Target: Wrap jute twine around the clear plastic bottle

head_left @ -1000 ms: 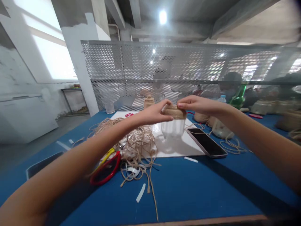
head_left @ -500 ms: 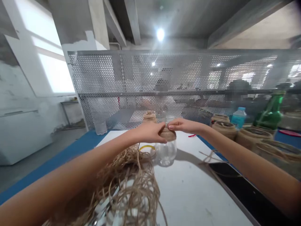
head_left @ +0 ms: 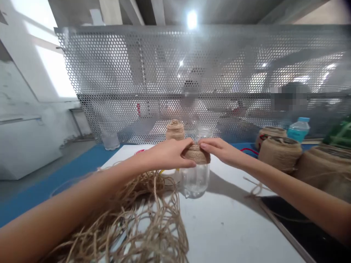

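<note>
A clear jar [head_left: 196, 180] stands upright on the white board, its upper part wound with brown twine [head_left: 198, 155]. My left hand [head_left: 175, 153] grips the wound part from the left, thumb below and fingers over the top. From the right, my right hand [head_left: 218, 148] presses thumb and fingertips against the jar's upper edge. The fingers hide most of the rim. A tangled heap of loose twine [head_left: 156, 226] lies in front of my left forearm. Behind the jar stands a spool of twine [head_left: 174, 130].
Several twine-wrapped jars [head_left: 279, 153] and a blue-capped bottle [head_left: 298, 128] stand at the right. A dark flat panel [head_left: 296, 226] lies under my right forearm. A perforated metal screen [head_left: 153, 73] borders the far side, with people blurred behind it. Another clear jar [head_left: 205, 132] stands behind.
The view has tilted down and come a little closer. Both hands stay on the jar, my right hand's fingers lying slightly flatter along its top edge.
</note>
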